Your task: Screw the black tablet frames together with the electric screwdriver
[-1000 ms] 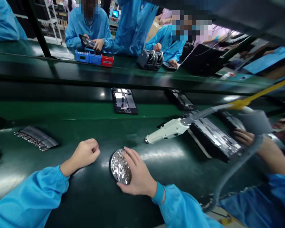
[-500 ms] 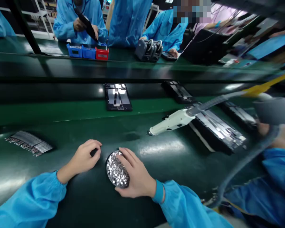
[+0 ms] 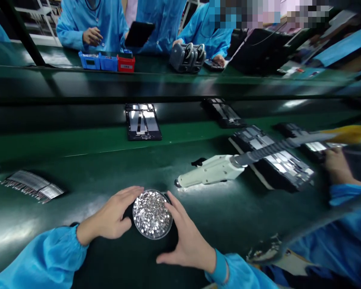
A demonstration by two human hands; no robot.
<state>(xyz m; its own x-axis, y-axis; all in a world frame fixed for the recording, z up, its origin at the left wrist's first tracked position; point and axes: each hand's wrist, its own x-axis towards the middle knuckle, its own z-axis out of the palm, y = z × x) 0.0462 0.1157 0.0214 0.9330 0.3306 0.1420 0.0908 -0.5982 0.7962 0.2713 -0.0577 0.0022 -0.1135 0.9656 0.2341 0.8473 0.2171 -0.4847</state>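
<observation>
A round dish (image 3: 152, 214) full of small shiny metal pieces, apparently screws, sits level on the green bench in front of me. To its left, my left hand (image 3: 116, 214) has its fingers stretched toward the rim and its thumb apart. My right hand (image 3: 188, 237) is spread wide on the other side, with fingertips at the dish's right edge and the thumb away from it. Neither hand grips the dish. Just beyond the right hand lies a white electric screwdriver (image 3: 209, 171), its dark tip pointing left and its hose trailing right.
A row of thin metallic strips (image 3: 33, 185) lies at left. An opened tablet (image 3: 143, 122) is across the bench, with a stack of tablets (image 3: 272, 158) at right. Blue bins (image 3: 92, 61) and a red bin (image 3: 126, 64) stand beyond. A co-worker's hand (image 3: 338, 164) is at far right.
The dish has gone from tilted in my right hand to level on the bench. My right hand has let go and spread. My left hand has come nearer the dish. The screwdriver has swung nearer.
</observation>
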